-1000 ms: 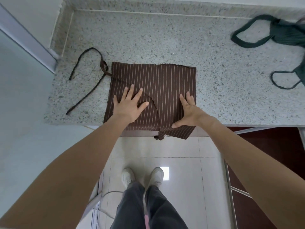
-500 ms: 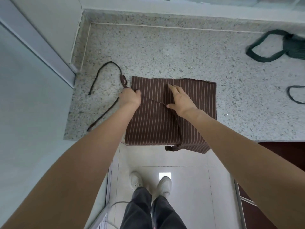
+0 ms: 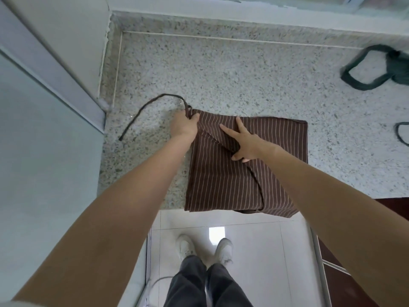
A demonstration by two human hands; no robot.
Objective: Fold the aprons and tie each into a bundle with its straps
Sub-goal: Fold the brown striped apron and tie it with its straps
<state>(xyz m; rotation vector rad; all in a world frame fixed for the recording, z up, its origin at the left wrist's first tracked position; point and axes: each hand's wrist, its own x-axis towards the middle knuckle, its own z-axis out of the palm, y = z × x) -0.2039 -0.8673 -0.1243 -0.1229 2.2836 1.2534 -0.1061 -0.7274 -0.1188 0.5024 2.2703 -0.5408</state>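
1. Against the frame half a second before, the left hand (image 3: 184, 126) had gone from resting at the brown apron's (image 3: 223, 180) far left corner to gripping that corner together with the root of the strap (image 3: 152, 107); the strap's near run, which had trailed down the desk (image 3: 243, 74), was now gathered, leaving one loop ending near the left edge.
2. The right hand (image 3: 245, 144) had stayed on the cloth, fingers spread and pressed flat along a diagonal crease near the apron's middle.
3. The brown apron lay folded to a rough rectangle at the desk's near edge, its near right corner overhanging the floor (image 3: 254, 251).
4. No container appeared in view.
5. A green apron (image 3: 374, 69) lay at the desk's far right, cut by the frame, well apart from the brown one; its loose strap (image 3: 401, 134) curled at the right edge.
6. Bare desk stretched between the two aprons and beyond the brown apron to the raised back kerb; a wall (image 3: 55, 52) bounded the desk's left side.
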